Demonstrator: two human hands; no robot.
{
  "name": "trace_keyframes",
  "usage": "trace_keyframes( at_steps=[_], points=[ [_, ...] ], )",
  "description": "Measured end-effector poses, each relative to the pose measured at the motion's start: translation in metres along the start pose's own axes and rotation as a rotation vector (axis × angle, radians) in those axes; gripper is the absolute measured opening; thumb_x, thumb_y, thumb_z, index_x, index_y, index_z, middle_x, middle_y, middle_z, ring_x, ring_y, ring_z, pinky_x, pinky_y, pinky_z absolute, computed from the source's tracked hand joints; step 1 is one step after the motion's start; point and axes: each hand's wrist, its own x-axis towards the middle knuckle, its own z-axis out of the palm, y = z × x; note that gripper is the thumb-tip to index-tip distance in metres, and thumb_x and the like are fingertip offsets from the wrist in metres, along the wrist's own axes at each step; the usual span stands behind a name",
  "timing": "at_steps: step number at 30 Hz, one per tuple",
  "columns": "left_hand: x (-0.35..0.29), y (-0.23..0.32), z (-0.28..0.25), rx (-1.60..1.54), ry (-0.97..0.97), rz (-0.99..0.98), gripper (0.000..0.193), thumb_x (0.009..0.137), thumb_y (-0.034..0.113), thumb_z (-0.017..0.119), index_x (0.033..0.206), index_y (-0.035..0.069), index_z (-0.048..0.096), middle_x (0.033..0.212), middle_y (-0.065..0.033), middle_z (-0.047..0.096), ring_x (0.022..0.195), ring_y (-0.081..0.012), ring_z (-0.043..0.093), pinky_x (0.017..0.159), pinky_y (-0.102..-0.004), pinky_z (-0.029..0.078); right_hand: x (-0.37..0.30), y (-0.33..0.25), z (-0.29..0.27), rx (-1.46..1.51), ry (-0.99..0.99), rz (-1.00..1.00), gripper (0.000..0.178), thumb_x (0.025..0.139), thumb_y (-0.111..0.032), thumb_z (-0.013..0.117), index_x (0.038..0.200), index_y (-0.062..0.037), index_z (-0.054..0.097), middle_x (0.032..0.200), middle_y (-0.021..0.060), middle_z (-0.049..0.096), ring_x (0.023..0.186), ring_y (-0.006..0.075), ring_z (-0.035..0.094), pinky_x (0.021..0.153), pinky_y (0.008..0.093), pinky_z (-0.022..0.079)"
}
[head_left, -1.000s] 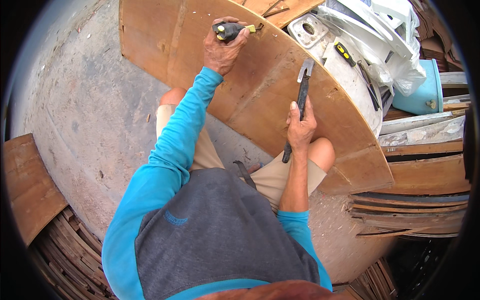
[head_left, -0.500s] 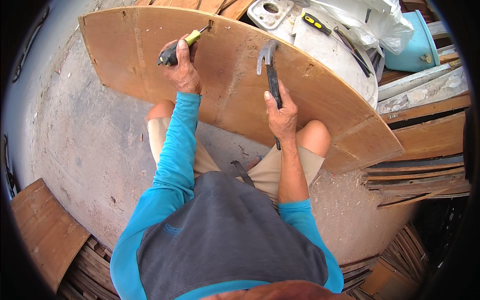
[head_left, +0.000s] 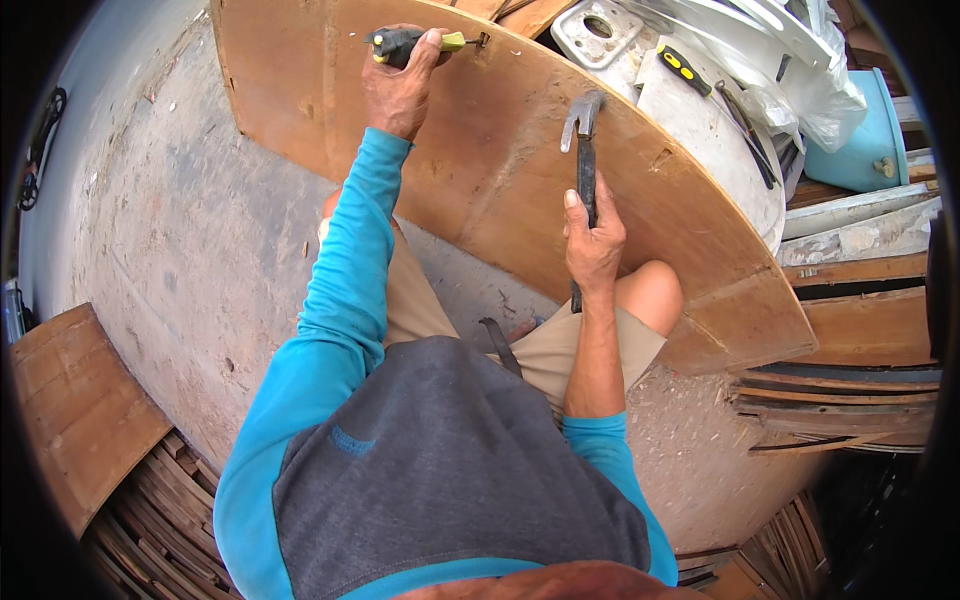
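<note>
My left hand (head_left: 402, 90) is wrapped round a screwdriver (head_left: 402, 46) with a black and yellow-green handle. Its tip is at a small dark slot near the far curved edge of a brown wooden panel (head_left: 420, 160). In my right hand (head_left: 597, 245) is a claw hammer (head_left: 586, 165), gripped partway along its dark handle. The hammer's metal head points away from me, over the panel and apart from the screwdriver. The panel lies tilted in front of my knees. Another small notch shows near its right part.
Beyond the panel, a second screwdriver (head_left: 684, 70) and dark pliers-like tool (head_left: 748, 135) lie on a whitish round surface (head_left: 690, 125). Plastic bags (head_left: 800, 95) and a light-blue bucket (head_left: 856, 135) stand at far right. Stacked wood strips (head_left: 840, 405) lie right; another panel (head_left: 85, 410) lies left.
My left hand has tipped the screwdriver so its handle lies nearly level, the tip staying at the slot. The hammer stays in my right hand. The whole view has shifted slightly.
</note>
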Motion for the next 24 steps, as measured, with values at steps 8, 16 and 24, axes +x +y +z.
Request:
trace_keyframes(
  at_steps=[8,16,24],
  points=[
    [0.007,-0.009,0.000,-0.005,0.070,-0.013,0.027,0.098,0.018,0.070,0.109,-0.006,0.064,0.104,-0.0179,0.074,0.095,-0.0238,0.073,0.087,-0.0369,0.064,-0.004,-0.009,-0.003,0.078,0.008,0.023,0.047,0.104,-0.019,0.065,0.145,0.0010,0.055,0.077,-0.0010,0.055,0.062,0.0056,0.051,0.054,0.0224,0.044],
    [0.032,-0.019,-0.008,0.012,0.059,-0.126,0.031,0.096,0.019,0.071,0.110,-0.007,0.062,0.098,-0.0166,0.075,0.087,-0.0245,0.074,0.080,-0.0367,0.065,-0.004,-0.011,-0.006,0.064,0.020,-0.002,0.047,0.104,-0.022,0.065,0.144,0.0005,0.055,0.076,-0.0005,0.055,0.061,0.0057,0.052,0.053,0.0226,0.044],
    [0.019,-0.008,0.008,0.233,0.263,0.219,0.068,0.088,0.010,0.078,0.139,-0.001,0.034,0.111,-0.0150,0.067,0.096,-0.0206,0.069,0.078,-0.0362,0.064,-0.005,-0.012,-0.015,0.075,0.094,-0.010,0.048,0.104,-0.024,0.065,0.143,0.0021,0.055,0.074,-0.0012,0.056,0.060,0.0063,0.052,0.053,0.0244,0.044]
  ],
)
